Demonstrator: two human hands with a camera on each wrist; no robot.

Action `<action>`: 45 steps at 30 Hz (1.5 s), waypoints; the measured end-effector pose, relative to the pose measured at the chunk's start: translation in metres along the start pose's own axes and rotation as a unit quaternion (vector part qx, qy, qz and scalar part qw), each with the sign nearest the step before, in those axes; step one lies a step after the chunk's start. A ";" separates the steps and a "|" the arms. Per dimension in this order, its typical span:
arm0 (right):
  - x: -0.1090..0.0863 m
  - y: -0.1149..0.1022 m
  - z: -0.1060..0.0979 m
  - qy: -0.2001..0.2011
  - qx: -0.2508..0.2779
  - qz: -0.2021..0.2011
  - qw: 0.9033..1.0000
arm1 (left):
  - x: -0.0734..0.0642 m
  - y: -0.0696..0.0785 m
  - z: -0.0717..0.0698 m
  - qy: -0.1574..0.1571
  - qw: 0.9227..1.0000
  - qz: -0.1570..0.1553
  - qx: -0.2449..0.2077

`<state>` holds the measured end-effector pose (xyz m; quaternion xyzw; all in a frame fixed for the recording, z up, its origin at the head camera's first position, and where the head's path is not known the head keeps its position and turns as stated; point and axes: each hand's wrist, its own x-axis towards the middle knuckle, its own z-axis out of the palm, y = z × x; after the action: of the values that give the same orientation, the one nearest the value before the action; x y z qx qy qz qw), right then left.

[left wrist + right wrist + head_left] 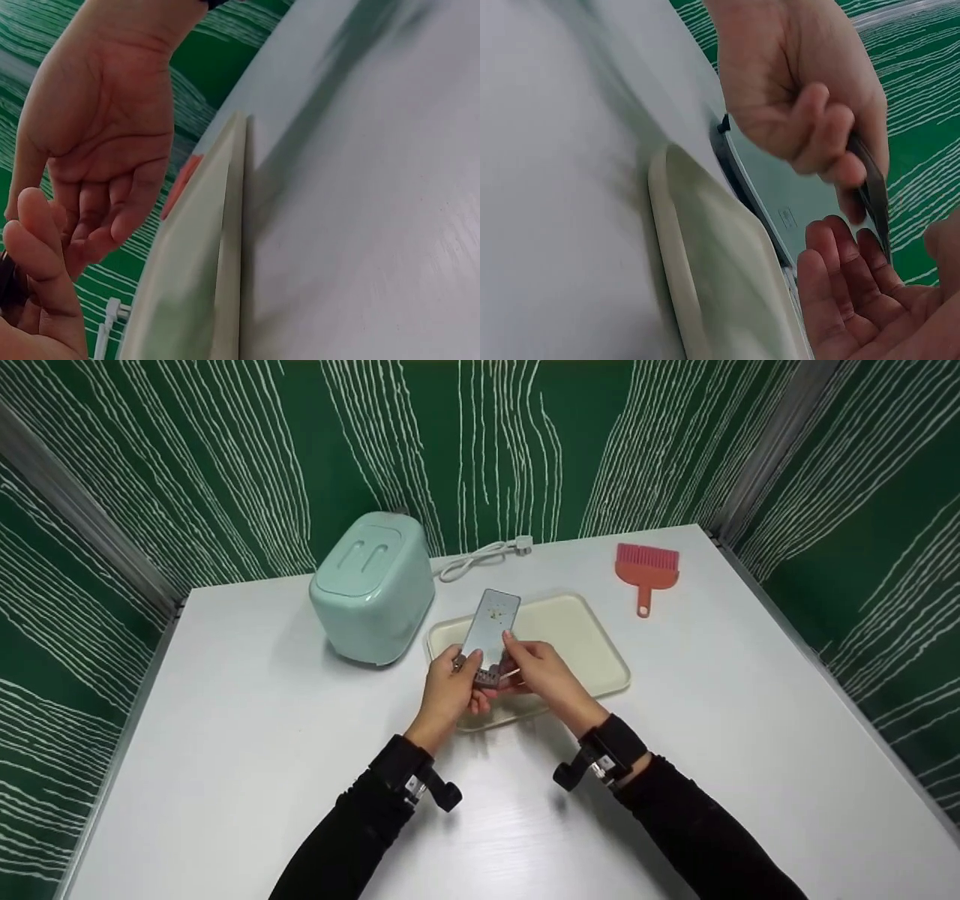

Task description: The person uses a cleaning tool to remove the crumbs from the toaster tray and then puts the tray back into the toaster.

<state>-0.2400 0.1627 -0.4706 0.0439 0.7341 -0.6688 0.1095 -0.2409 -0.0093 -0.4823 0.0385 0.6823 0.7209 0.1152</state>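
Observation:
A slim, long grey crumb tray (484, 639) is held tilted above a cream serving tray (589, 649) in the head view. Small brown and yellow crumbs (494, 614) lie on its upper face; a dark gridded part forms its near end. My left hand (448, 684) grips that near end, thumb on top and fingers curled below. From the other side, my right hand (551, 675) holds the edge with its thumb, its fingers partly hidden underneath. The right wrist view shows the dark edge of the crumb tray (875, 193) between both hands.
A mint-green toaster (379, 592) stands at the back left. Its white cord and plug (484, 555) lie by the back wall. An orange brush (645, 576) with pink bristles rests at the back right. Green walls with white lines border the table (247, 720).

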 end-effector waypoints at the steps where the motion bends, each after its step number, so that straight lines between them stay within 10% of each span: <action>1: 0.002 0.000 -0.004 0.002 -0.006 0.003 1.000 | 0.000 -0.001 -0.001 0.002 1.000 -0.002 0.001; 13: 0.033 -0.004 -0.102 0.129 -0.120 -0.005 0.984 | -0.003 -0.003 -0.010 -0.003 1.000 -0.007 0.010; 21: 0.046 0.018 -0.161 0.200 -0.317 -0.032 0.926 | -0.004 -0.008 -0.015 0.001 1.000 -0.018 0.009; 33: 0.061 0.041 -0.207 0.266 -0.337 0.050 0.902 | -0.005 -0.011 -0.020 -0.001 0.999 -0.032 0.007; 45: 0.079 0.043 -0.210 0.265 -0.356 0.075 0.893 | -0.007 -0.014 -0.030 0.008 0.999 -0.042 0.011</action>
<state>-0.3292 0.3692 -0.5122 0.2323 0.9192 -0.3165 -0.0311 -0.2395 -0.0398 -0.4972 0.0050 0.6921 0.7081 0.1396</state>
